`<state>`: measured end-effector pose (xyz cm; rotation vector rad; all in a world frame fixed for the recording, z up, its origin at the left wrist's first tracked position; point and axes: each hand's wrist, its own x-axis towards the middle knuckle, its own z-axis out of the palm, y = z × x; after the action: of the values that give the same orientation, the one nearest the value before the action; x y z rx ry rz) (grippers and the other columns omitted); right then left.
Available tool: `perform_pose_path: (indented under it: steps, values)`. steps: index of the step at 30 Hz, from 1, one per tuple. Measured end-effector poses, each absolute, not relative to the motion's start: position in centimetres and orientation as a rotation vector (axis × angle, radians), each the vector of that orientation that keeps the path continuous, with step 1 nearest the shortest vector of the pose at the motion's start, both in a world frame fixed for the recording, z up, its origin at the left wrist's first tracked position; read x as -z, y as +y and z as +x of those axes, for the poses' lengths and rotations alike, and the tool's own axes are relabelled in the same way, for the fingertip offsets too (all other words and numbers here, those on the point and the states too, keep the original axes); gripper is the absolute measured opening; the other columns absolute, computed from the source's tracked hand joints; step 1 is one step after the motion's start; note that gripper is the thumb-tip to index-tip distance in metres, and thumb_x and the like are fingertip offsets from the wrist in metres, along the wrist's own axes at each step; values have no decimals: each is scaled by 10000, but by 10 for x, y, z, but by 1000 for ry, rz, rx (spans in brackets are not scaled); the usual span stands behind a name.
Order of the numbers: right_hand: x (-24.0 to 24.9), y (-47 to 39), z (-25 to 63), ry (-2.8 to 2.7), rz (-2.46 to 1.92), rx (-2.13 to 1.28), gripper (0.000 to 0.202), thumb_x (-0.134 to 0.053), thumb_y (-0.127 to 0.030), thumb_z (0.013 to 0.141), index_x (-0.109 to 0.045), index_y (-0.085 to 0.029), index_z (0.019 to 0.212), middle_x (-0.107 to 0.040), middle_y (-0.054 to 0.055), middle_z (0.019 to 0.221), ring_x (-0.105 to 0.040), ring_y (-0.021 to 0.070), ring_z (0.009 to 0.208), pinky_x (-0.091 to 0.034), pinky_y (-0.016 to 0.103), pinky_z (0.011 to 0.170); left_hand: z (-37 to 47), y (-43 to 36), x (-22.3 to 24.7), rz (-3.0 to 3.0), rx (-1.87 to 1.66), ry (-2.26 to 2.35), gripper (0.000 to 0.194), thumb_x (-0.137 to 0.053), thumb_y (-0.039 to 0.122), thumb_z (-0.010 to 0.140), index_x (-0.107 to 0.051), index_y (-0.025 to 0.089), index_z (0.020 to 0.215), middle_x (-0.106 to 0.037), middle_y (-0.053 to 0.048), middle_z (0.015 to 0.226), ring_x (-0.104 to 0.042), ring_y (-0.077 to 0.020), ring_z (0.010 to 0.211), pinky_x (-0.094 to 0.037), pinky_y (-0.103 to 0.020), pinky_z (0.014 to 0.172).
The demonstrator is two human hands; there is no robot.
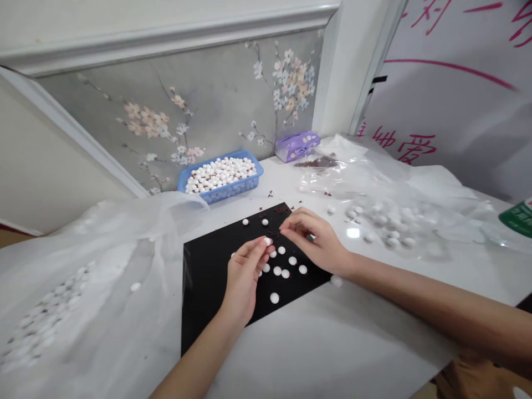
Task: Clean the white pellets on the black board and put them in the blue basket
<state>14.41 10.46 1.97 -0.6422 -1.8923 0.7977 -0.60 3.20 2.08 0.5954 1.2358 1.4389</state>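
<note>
My left hand [245, 271] pinches a small white ball [267, 242] between thumb and forefinger, above a black mat [208, 282]. My right hand [311, 235] is just to the right of it, thumb and forefinger pressed together over the mat; whatever is in that pinch is too small to make out. Under and between the hands lie several more white balls [292, 260], some with a dark red-brown bit at the edge. Tiny brown pieces [281, 210] are scattered at the mat's far corner.
Behind the mat, a blue basket [233, 192] is full of white balls with brown bits. A purple tissue pack [298, 146] stands by the wall. Clear bags with brown pieces [318, 162] and white balls [390, 221] cover the right; another plastic bag [112, 299] spreads left.
</note>
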Motion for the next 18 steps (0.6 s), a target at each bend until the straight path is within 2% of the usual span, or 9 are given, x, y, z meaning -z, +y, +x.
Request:
perform_pose_path:
  steps: [7,12,18]
  values:
    - [-17,92,141,-1944,-601,-885,64,-514,-205,874,-567,-182,849,-504,29,820,-458,78,560,-410,225,481,6,22,-19,701,-1412,1308,240,-708,352,708,-649,138,799,-658,-27,729,-623,-91,697,-477,-147,623]
    - [-15,92,141,-1999,-568,-864,71,-494,-194,883,-553,-170,852,-495,31,811,-458,77,588,-413,208,494,9,19,-18,748,-1416,1324,237,-685,359,733,-636,138,805,-649,-20,746,-611,-86,695,-481,-153,627]
    - [-11,90,140,-1970,-525,-780,58,-512,-178,871,-565,-160,856,-506,25,807,-422,50,515,-394,196,455,7,18,-16,743,-1412,1315,231,-678,360,741,-619,138,768,-624,0,722,-587,-62,680,-475,-130,622]
